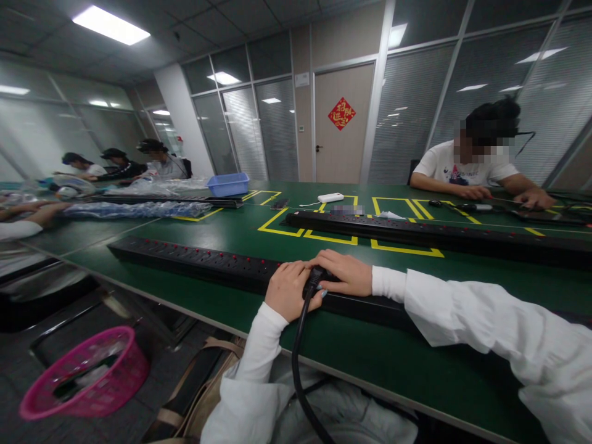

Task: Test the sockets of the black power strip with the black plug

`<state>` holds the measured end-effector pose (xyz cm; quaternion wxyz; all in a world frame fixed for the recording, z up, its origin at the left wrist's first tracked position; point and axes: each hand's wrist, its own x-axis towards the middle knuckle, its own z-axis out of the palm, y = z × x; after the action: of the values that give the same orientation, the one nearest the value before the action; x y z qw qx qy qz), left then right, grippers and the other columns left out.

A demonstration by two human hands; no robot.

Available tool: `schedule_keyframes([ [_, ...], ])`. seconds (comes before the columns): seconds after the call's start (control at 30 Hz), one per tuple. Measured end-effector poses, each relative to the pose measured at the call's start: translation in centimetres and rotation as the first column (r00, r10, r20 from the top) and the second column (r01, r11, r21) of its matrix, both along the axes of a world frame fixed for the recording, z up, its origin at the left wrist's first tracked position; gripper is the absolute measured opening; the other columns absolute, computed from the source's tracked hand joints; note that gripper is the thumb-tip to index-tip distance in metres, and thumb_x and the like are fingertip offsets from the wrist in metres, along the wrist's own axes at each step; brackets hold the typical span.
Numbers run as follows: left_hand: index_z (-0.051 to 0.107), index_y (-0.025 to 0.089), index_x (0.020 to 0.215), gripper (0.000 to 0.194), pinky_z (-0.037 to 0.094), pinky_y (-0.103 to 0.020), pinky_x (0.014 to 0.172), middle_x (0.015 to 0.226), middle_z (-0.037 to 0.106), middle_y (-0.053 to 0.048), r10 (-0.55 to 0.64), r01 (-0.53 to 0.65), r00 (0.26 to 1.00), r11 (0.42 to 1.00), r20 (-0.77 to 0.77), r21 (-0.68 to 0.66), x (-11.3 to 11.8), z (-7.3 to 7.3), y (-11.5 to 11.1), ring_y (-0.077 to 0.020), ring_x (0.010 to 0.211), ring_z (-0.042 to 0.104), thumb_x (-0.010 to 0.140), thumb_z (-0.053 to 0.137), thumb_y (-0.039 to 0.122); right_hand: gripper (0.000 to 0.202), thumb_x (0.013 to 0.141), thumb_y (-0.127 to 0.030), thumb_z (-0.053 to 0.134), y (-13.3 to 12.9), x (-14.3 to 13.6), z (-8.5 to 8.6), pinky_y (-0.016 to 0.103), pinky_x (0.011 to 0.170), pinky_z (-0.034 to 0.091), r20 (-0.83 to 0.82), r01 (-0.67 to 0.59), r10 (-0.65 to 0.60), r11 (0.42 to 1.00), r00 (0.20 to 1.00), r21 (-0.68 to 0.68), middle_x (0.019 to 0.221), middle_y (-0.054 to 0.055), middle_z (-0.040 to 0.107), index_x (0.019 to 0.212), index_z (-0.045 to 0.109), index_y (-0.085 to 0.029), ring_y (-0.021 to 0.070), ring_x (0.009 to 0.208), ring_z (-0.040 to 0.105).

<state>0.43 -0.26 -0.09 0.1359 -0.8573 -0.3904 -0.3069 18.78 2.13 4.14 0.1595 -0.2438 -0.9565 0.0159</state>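
A long black power strip (203, 258) with a row of sockets and small red dots lies across the table in front of me. A black power plug (316, 275) stands at the strip, and its thick cord (298, 357) drops over the table edge towards my lap. My left hand (290, 290) is closed around the near left side of the plug, its fingers resting over the strip. From the right, my right hand (345, 272) closes on the plug's other side, fingertips near the left hand's. Whether the plug's prongs sit in a socket is hidden by my hands.
A second black power strip (416, 233) lies farther back, near a white device (330, 198) and yellow tape outlines (330, 238). A blue bin (227, 184) and plastic-wrapped items (134, 210) are at left. A pink basket (92, 394) stands on the floor. A person (467, 166) works opposite.
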Motion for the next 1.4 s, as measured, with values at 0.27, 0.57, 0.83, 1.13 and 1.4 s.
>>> schedule_keyframes([
  [0.27, 0.054, 0.017, 0.094, 0.04, 0.04, -0.039, 0.082, 0.094, 0.059, -0.009, 0.003, -0.003, 1.0, 1.0, -0.005, 0.013, 0.03, 0.06, 0.1, -0.0229, 0.092, 0.053, 0.072, 0.048, 0.05, 0.041, 0.081, -0.04, 0.042, 0.0, -0.03, -0.05, 0.034, 0.073, 0.043, 0.0, -0.003, 0.003, 1.0, 1.0, -0.002, 0.101, 0.01, 0.046, 0.116, 0.04, -0.017, 0.0202, 0.092, 0.043],
  [0.57, 0.056, 0.017, 0.092, 0.047, 0.04, -0.039, 0.082, 0.094, 0.061, -0.009, 0.025, -0.025, 0.999, 1.0, 0.03, 0.015, 0.37, 0.29, -0.12, -0.0236, 0.092, 0.054, 0.069, 0.048, 0.057, 0.04, 0.081, -0.039, 0.043, -0.12, -0.04, 0.22, 0.034, 0.074, 0.043, -0.003, -0.008, 0.008, 1.0, 1.0, -0.015, 0.101, 0.01, 0.046, 0.115, 0.04, -0.017, 0.0199, 0.091, 0.043],
  [0.83, 0.055, 0.016, 0.093, 0.042, 0.039, -0.039, 0.081, 0.093, 0.06, -0.009, 0.031, -0.032, 0.999, 0.999, 0.031, 0.013, 0.45, 0.33, -0.24, -0.0233, 0.092, 0.053, 0.07, 0.049, 0.05, 0.039, 0.082, -0.04, 0.042, -0.15, -0.07, 0.19, 0.033, 0.074, 0.043, -0.009, -0.002, 0.002, 1.0, 1.0, -0.023, 0.101, 0.01, 0.046, 0.114, 0.04, -0.017, 0.0201, 0.093, 0.042],
  [1.13, 0.054, 0.017, 0.092, 0.038, 0.04, -0.039, 0.08, 0.09, 0.059, -0.008, 0.032, -0.033, 0.999, 0.999, 0.01, 0.013, 0.39, 0.25, -0.21, -0.0236, 0.091, 0.053, 0.067, 0.051, 0.046, 0.04, 0.082, -0.04, 0.042, -0.07, -0.06, 0.11, 0.034, 0.075, 0.042, -0.006, -0.003, 0.003, 1.0, 1.0, -0.022, 0.102, 0.01, 0.045, 0.115, 0.04, -0.017, 0.0202, 0.093, 0.042],
  [1.4, 0.054, 0.016, 0.093, 0.039, 0.039, -0.039, 0.082, 0.091, 0.058, -0.008, 0.045, -0.045, 0.999, 0.999, 0.005, 0.0, 0.47, 0.23, -0.2, -0.0239, 0.091, 0.053, 0.065, 0.051, 0.044, 0.039, 0.082, -0.039, 0.042, -0.06, -0.04, 0.1, 0.034, 0.075, 0.042, -0.017, -0.015, 0.014, 1.0, 1.0, -0.02, 0.101, 0.01, 0.045, 0.114, 0.04, -0.017, 0.0196, 0.092, 0.043],
])
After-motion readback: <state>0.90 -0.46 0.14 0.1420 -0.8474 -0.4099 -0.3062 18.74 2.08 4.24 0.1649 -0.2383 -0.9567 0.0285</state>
